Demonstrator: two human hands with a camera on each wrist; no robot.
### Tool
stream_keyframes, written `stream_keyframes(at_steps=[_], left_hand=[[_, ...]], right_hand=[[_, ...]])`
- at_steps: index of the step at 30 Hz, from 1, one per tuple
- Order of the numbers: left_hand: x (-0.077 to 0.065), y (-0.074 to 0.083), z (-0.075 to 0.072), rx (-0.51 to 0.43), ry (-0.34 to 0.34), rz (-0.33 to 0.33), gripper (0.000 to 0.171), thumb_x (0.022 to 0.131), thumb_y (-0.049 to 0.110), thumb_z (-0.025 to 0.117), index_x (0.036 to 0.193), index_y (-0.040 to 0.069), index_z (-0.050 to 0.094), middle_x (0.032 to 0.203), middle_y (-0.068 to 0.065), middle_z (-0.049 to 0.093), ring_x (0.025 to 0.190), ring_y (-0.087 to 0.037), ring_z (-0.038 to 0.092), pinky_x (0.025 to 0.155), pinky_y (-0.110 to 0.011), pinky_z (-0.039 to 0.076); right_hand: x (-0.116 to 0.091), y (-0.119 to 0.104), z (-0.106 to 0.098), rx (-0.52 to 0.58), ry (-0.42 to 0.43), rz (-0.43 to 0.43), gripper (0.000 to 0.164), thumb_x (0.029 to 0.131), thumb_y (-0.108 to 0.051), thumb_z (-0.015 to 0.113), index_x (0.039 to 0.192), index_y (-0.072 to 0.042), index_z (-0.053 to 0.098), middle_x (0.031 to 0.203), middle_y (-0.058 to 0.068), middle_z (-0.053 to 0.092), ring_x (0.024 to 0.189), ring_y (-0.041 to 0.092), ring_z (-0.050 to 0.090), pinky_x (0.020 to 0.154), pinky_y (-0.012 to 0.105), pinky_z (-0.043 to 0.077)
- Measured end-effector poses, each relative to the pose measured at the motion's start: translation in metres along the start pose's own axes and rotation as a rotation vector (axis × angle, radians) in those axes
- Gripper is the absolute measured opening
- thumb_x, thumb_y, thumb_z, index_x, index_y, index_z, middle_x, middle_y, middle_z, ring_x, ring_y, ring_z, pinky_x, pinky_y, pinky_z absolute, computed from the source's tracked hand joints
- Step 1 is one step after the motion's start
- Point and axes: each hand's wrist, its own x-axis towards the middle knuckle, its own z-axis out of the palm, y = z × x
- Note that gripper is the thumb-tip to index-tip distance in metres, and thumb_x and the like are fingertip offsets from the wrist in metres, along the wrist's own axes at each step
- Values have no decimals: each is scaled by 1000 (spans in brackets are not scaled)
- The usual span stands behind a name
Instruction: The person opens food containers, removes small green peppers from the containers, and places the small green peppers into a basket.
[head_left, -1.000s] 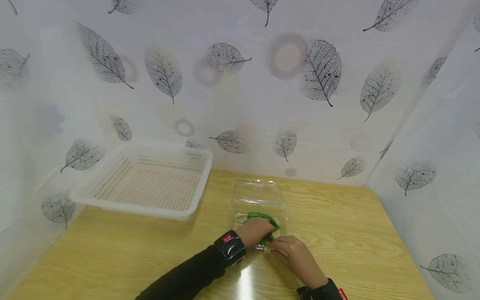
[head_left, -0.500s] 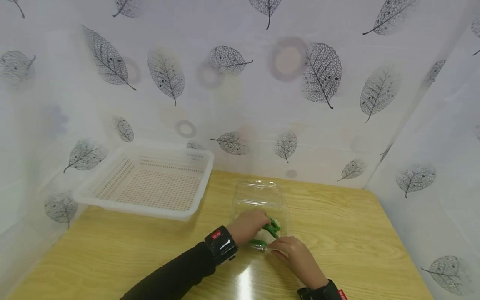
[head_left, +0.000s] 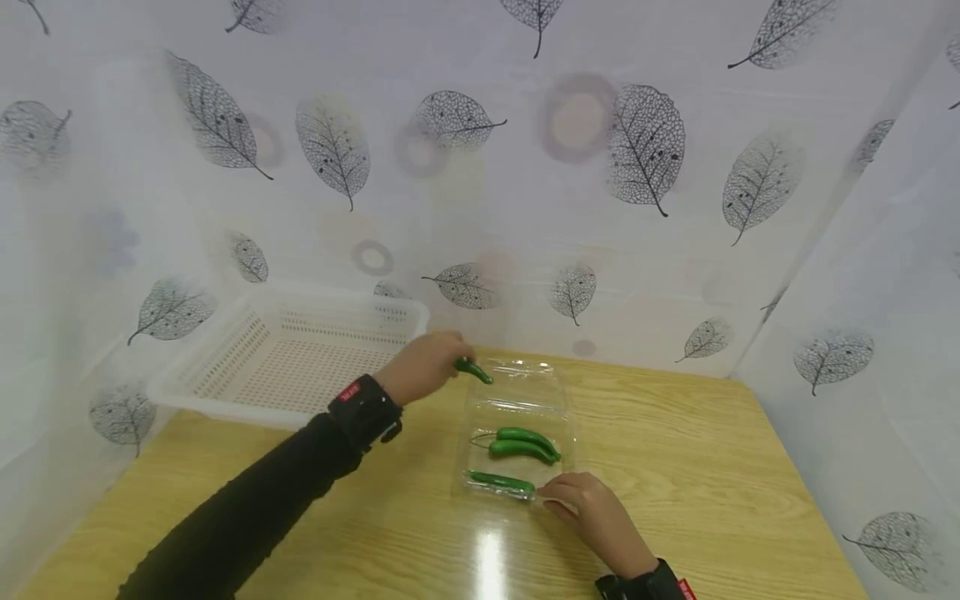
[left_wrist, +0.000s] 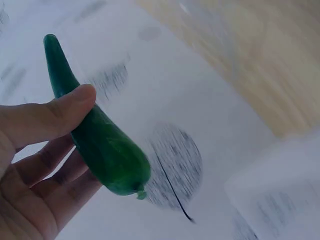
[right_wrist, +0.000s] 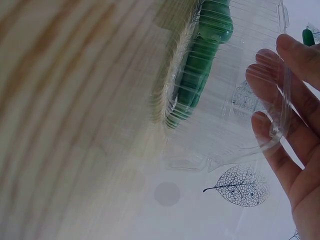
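In the head view my left hand (head_left: 423,367) is raised beside the basket and holds a green chili pepper (head_left: 476,372). The left wrist view shows the pepper (left_wrist: 112,155) pinched between thumb and fingers, its stem end pointing down. A clear plastic clamshell box (head_left: 517,387) lies on the table with its lid folded back. Several green peppers (head_left: 521,449) lie inside it, one long pepper (head_left: 501,482) along the near wall. My right hand (head_left: 596,517) grips the box's near right corner. In the right wrist view thumb and fingers (right_wrist: 287,160) stand around the clear rim (right_wrist: 286,95).
A white perforated plastic basket (head_left: 311,362) stands at the back left, partly behind my left arm. The wooden table (head_left: 675,467) is bounded by a pale sheet with leaf prints (head_left: 480,192) at the back and sides.
My left hand has risen out of the box with a green pepper and moved up and left to the basket's right edge. The right hand has stayed at the box corner.
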Motion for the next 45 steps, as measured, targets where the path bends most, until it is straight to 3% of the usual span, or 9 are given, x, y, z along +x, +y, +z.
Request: stream_keyframes(at_steps=[4, 7, 11, 15, 22, 29, 37, 45], left_hand=[[6, -42, -20, 30, 43, -80, 21, 80, 3, 69, 100, 6, 70, 91, -7, 65, 86, -21, 63, 81, -34, 54], [9, -73, -28, -9, 77, -116, 22, 81, 0, 67, 103, 1, 69, 94, -13, 66, 89, -27, 63, 83, -39, 53], [13, -111, -34, -58, 109, -157, 25, 80, -3, 66, 105, -4, 67, 99, -21, 67, 93, -34, 63, 86, -46, 51], [14, -138, -36, -58, 86, -228, 27, 80, -4, 66, 107, -6, 65, 103, -25, 67, 97, -38, 62, 88, -48, 50], [16, -166, -24, 2, 18, -305, 25, 77, -6, 68, 102, -8, 67, 100, -27, 66, 95, -40, 62, 88, -49, 49], [24, -201, 11, 14, 8, -321, 23, 73, -8, 70, 96, -4, 70, 89, -22, 69, 85, -35, 64, 79, -46, 52], [26, -208, 33, -25, -57, -370, 25, 71, -8, 70, 95, -4, 70, 91, -22, 68, 88, -36, 62, 81, -46, 52], [31, -217, 58, 6, -97, -392, 29, 70, -7, 72, 98, -2, 71, 96, -20, 68, 92, -33, 61, 84, -45, 51]], right_hand=[[0, 1, 2, 9, 6, -8, 26, 65, -7, 81, 88, -16, 73, 84, -6, 71, 78, 10, 64, 68, 22, 54], [0, 2, 2, 16, 0, -6, 26, 66, -7, 81, 89, -17, 73, 85, -6, 71, 78, 10, 64, 68, 22, 53], [0, 2, 2, 19, -8, 3, 25, 67, -8, 80, 89, -17, 74, 85, -7, 71, 78, 9, 64, 69, 22, 54], [0, 2, 0, 21, 0, -3, 24, 66, -7, 81, 87, -16, 74, 83, -7, 71, 77, 9, 64, 68, 23, 54], [1, 3, -2, 11, 3, -9, 25, 66, -7, 81, 87, -17, 74, 84, -7, 71, 77, 9, 64, 68, 22, 53], [1, 4, -1, 12, 0, -6, 25, 65, -8, 81, 87, -17, 74, 84, -7, 71, 78, 9, 64, 68, 22, 53], [0, 3, -1, 15, -12, 2, 24, 66, -8, 81, 87, -17, 74, 84, -7, 72, 77, 9, 65, 68, 23, 54], [-1, 2, -1, 18, -27, 16, 23, 68, -9, 80, 88, -17, 74, 85, -7, 72, 78, 9, 65, 69, 23, 54]])
